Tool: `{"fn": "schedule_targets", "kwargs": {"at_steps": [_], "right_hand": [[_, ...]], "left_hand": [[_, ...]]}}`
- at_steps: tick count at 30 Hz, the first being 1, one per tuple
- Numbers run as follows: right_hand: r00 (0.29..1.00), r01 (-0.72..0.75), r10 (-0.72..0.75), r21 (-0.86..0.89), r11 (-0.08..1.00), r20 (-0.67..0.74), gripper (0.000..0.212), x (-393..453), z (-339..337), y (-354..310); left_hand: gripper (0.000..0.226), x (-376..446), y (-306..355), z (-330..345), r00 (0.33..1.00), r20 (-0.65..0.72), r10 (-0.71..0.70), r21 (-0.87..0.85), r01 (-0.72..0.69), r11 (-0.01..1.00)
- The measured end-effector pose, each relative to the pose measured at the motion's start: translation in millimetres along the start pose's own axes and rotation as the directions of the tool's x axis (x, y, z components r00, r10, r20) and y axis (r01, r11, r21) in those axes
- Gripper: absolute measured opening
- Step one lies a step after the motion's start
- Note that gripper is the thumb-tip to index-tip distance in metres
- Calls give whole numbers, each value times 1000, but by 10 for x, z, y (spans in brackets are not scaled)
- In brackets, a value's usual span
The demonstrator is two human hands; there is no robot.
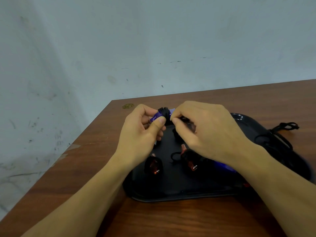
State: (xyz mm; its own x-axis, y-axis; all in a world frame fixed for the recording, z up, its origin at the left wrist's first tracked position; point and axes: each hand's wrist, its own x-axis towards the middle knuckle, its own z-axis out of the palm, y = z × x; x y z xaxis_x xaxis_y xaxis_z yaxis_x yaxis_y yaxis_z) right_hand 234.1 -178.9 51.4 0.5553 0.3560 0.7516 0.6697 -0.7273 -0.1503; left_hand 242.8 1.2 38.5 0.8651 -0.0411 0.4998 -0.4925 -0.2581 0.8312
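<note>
Near the desk's (95, 151) far left corner, just above the far end of the black tray (171, 190), you hold the purple tube (156, 117) roughly level between both grips. Your left grip (142, 132) pinches its left end, thumb on top and fingers curled beneath. I judge that this is to stop it turning while the black band (164, 113) goes round its middle. Your right grip (205, 129) has thumb and forefinger tips closed, as best I can tell on a strand of that band, just beside the tube's right end. Lifting the work clear of the tray probably leaves room for the band to pass underneath.

A pale mark shows on the tube beside your left thumb, too blurred to read, and no brand can be made out.

On the tray below lie a left orange tube (153, 165) and a right orange tube (189, 159). Each has a black band bunched round it, so they look like finished pieces laid out of the way. A loose band loop (175, 155) lies between them, and another purple piece (224, 165) shows from under your right forearm. Toward the desk's right edge, beyond the tray, spare bands (287, 126) lie tangled within easy reach. A gold sticker (127, 106) sits at the far left corner, its print too small to read.
</note>
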Motion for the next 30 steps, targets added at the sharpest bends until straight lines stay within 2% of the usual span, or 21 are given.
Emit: {"fn": "schedule_targets", "kwargs": {"at_steps": [3,6,9,13,18,24,28,30], "right_hand": [[999,-42,42,67,997,1,19,20,-29,47],[986,-163,165,218,962,8,26,29,-21,94],[949,-299,312,419,857,38,25,31,-15,120],[918,-374,372,607,701,136,14,48,-36,119],[934,-338,330,645,685,139,6,43,-34,147],[944,-289,316,692,661,93,7,34,1,111],[936,-306,340,704,641,97,5,36,57,68],[930,-309,357,704,639,84,5,39,73,58]], "left_hand": [[15,-27,-20,-10,998,38,49,136,-54,989],[16,-48,-16,-11,993,76,86,175,-98,980],[19,-58,-23,-5,987,112,116,192,-136,972],[22,-69,-17,-9,979,141,149,184,-174,967],[17,-102,0,13,966,213,143,138,-175,975],[8,-106,47,35,963,236,132,-81,-116,990],[28,-73,23,43,971,202,126,-116,-104,988],[31,-65,18,44,972,194,130,-106,-111,988]]}}
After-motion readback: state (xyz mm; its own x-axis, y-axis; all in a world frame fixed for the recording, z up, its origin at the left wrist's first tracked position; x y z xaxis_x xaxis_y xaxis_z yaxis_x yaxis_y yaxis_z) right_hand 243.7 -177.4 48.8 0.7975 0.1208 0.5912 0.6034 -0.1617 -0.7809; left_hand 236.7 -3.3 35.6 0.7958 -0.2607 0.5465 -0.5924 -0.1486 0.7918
